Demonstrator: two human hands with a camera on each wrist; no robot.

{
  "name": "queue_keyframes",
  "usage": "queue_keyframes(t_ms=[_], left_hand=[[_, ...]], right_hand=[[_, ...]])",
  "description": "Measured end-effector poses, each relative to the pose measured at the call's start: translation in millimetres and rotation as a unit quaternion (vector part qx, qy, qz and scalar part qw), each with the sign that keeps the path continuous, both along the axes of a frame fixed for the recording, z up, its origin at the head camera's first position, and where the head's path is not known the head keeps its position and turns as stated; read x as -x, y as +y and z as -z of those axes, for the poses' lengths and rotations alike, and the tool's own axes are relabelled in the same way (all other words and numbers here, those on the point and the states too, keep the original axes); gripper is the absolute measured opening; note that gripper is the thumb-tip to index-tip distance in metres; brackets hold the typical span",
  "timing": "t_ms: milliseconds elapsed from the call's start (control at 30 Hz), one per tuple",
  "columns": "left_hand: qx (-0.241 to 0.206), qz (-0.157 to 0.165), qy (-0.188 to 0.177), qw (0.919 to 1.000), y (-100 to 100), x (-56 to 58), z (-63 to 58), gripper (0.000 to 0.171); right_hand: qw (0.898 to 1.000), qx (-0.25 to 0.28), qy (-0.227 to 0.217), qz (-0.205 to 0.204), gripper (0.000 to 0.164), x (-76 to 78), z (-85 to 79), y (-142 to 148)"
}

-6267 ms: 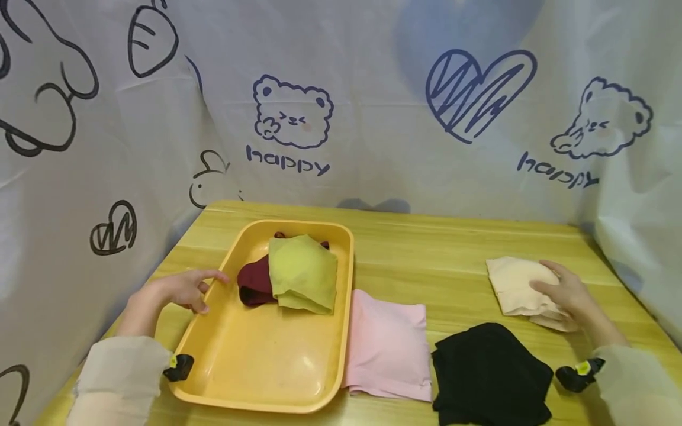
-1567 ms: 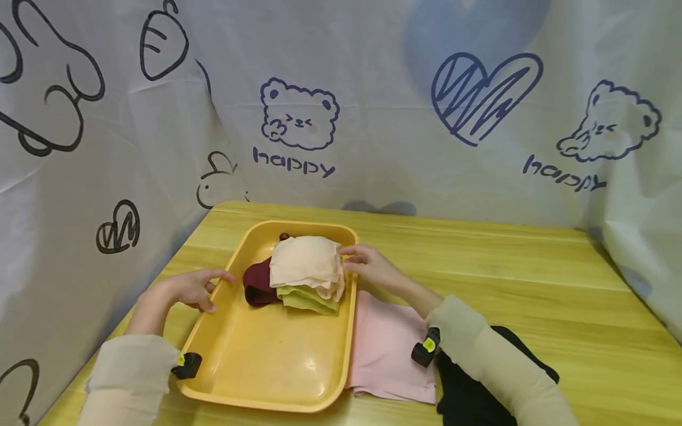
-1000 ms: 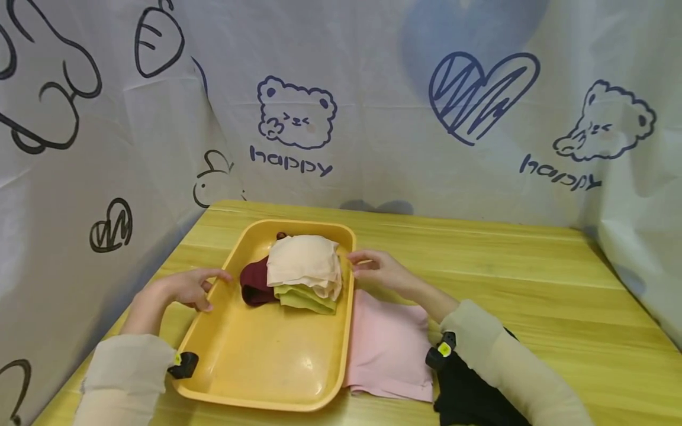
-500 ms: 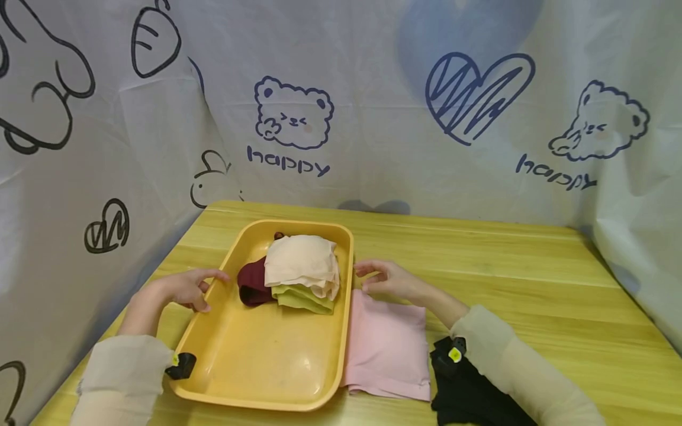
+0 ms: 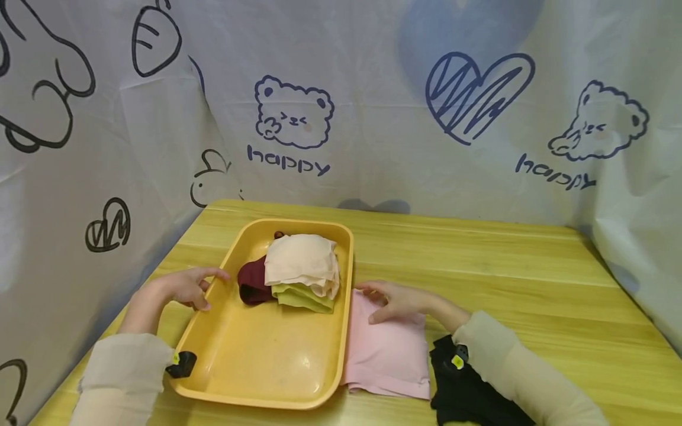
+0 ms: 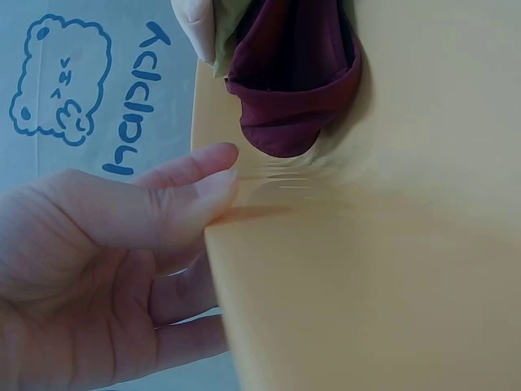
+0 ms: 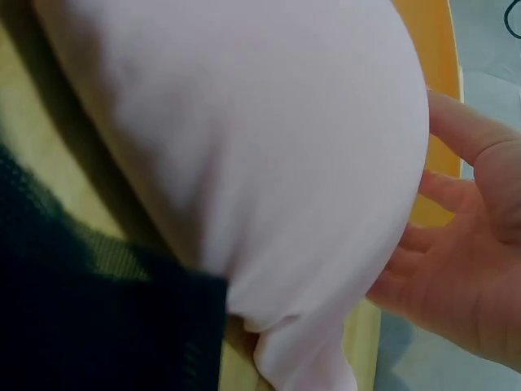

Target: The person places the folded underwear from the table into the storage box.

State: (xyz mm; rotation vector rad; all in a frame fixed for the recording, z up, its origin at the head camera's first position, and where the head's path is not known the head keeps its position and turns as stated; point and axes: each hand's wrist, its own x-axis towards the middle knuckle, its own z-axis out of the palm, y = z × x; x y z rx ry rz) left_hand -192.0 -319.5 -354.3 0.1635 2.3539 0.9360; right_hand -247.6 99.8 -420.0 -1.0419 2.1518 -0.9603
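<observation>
My left hand pinches the left rim of a yellow plastic tray, thumb and fingers on either side of the wall in the left wrist view. Inside the tray's far half, a cream folded garment lies over a lime-green one, beside a maroon one. My right hand is over the far end of a pink folded garment, rounded like a padded bra. In the right wrist view its fingers lie loosely along the pink fabric's edge; some fingertips are hidden behind it.
A black folded garment lies right of the pink one, partly under my right forearm. The wooden table ends at white drawn-on sheets behind and at both sides. The pink garment touches the tray's right side.
The cream garment has gone from the table's right into the tray, on the lime-green one. My right hand then left it and came back and down to the pink garment. The left hand stayed.
</observation>
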Motion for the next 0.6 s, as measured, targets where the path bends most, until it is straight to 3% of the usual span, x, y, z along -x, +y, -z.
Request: queue_keyframes(t_ms=[400,600], left_hand=[[-0.002,-0.002,0.004,1.0000,1.0,-1.9,0.0,0.063],[-0.003,-0.005,0.004,1.0000,1.8,-2.7,0.1,0.062]], right_hand=[[0.995,-0.088,0.008,-0.050,0.095,-1.6,-6.8,5.7],[0.993,-0.105,0.009,-0.055,0.099,-3.5,-8.9,4.9]])
